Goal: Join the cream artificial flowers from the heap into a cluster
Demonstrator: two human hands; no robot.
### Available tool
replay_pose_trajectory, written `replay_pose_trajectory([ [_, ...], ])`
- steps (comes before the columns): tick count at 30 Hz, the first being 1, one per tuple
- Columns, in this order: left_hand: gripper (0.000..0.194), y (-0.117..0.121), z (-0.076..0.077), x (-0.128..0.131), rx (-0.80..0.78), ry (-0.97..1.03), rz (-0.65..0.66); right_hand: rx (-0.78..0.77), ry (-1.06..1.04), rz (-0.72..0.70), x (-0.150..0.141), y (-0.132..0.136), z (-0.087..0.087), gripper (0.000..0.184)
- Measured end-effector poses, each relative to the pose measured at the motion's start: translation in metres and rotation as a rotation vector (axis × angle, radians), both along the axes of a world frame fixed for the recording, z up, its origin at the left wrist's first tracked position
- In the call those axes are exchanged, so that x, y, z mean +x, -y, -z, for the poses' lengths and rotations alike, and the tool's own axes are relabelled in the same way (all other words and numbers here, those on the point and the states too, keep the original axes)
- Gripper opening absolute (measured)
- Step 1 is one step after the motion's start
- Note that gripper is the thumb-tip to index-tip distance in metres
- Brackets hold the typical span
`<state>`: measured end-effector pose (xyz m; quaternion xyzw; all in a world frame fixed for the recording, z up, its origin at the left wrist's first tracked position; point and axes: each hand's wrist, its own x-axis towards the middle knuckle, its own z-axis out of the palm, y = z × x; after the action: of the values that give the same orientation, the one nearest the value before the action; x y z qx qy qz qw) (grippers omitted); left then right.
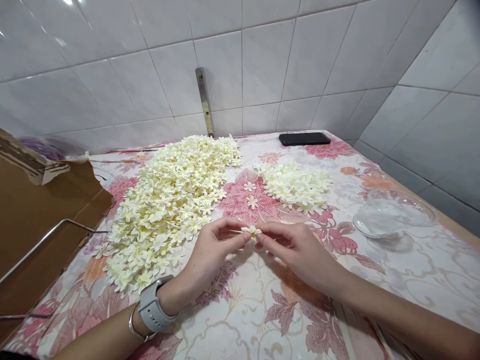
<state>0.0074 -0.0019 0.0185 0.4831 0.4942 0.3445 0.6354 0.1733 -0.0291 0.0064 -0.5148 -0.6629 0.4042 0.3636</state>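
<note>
Between my fingertips, at the middle of the head view, is a small pale yellow-white flower (251, 232). My left hand (215, 245) pinches it from the left, and a thin pale sliver shows along those fingers. From the other side, my right hand (296, 242) pinches the same flower with thumb and forefinger. Left of my hands spreads a large heap of cream flowers (168, 195). A smaller pile of whiter flowers (296, 186) lies beyond my right hand. Two single flowers (252, 202) rest on the cloth between the piles.
A floral tablecloth (240, 320) covers the table. At the right stands a clear plastic dish (392, 212); a black phone (304, 138) lies near the tiled wall (262, 60). Cardboard (45, 215) and a bent metal rod (41, 250) occupy the left edge.
</note>
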Motion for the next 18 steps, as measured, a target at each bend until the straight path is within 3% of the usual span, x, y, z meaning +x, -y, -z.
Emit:
replay_pose_trajectory([
  [7, 0.013, -0.0001, 0.0004, -0.002, 0.048, 0.002, 0.039, 0.187, 0.041, 0.04, 0.001, 0.0062, -0.0013, 0.012],
  [10, 0.015, 0.0001, 0.0013, -0.0017, 0.024, 0.038, 0.067, 0.14, -0.034, 0.047, 0.0004, 0.0068, 0.0015, 0.006],
  [12, 0.017, 0.0019, 0.0011, -0.0013, 0.007, 0.09, 0.055, 0.131, -0.091, 0.08, 0.0005, 0.0064, 0.0042, 0.012],
  [18, 0.016, 0.0096, -0.0017, -0.0018, -0.032, 0.104, 0.239, 0.422, 0.075, 0.077, 0.0004, 0.0055, 0.0042, 0.006],
])
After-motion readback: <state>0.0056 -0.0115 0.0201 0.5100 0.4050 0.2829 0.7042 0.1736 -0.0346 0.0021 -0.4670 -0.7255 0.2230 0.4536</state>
